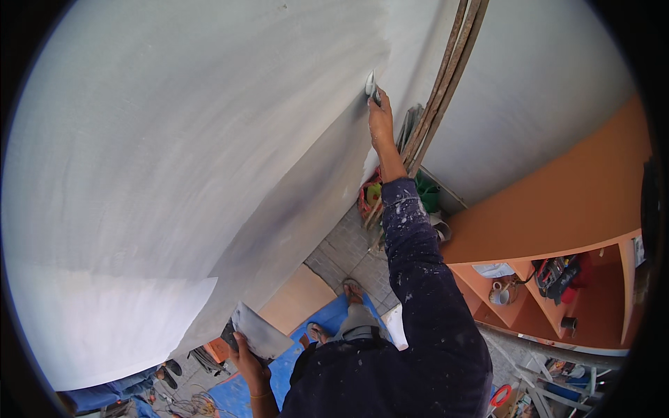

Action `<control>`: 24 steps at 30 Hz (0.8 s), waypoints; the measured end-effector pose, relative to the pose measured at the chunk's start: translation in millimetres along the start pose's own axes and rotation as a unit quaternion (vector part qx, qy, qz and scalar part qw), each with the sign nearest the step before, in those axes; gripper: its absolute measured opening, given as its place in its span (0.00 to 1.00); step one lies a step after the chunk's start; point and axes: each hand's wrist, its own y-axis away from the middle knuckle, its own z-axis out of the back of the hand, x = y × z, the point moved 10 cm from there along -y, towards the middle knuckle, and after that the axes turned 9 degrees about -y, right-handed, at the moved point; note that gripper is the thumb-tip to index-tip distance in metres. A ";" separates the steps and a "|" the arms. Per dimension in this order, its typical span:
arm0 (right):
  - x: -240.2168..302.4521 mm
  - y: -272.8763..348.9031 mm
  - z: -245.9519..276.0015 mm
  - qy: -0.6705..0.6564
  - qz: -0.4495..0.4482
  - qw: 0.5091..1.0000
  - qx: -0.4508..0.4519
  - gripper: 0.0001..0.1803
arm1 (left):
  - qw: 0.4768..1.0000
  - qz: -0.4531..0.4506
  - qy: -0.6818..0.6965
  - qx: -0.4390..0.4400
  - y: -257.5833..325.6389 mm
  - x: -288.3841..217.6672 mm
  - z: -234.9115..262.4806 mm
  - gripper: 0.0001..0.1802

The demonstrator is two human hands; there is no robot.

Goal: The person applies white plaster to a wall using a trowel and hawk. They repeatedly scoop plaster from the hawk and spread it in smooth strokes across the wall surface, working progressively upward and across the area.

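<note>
My right arm, in a dark sleeve spattered with white, stretches up and forward. At its end my right hand is closed around a putty knife whose blade carries white paste. The blade lies at the wall, by the upper end of a darker grey band. Low at the left, my left hand grips a flat, roughly rectangular grey plate smeared with pale paste; its fingers partly hide behind it. A bright white patch covers the wall's lower left.
Long rusty poles lean in the corner, above bags and a green item. On the right stands an orange shelf unit holding tools and a cup. Blue sheeting and a tan board lie underfoot. Cables clutter the lower left.
</note>
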 end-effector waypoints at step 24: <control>-27.6 462.1 -234.7 -0.002 0.031 0.999 0.045 0.31 | 0.993 0.001 0.100 -0.063 -3.8 50.8 209.1 0.19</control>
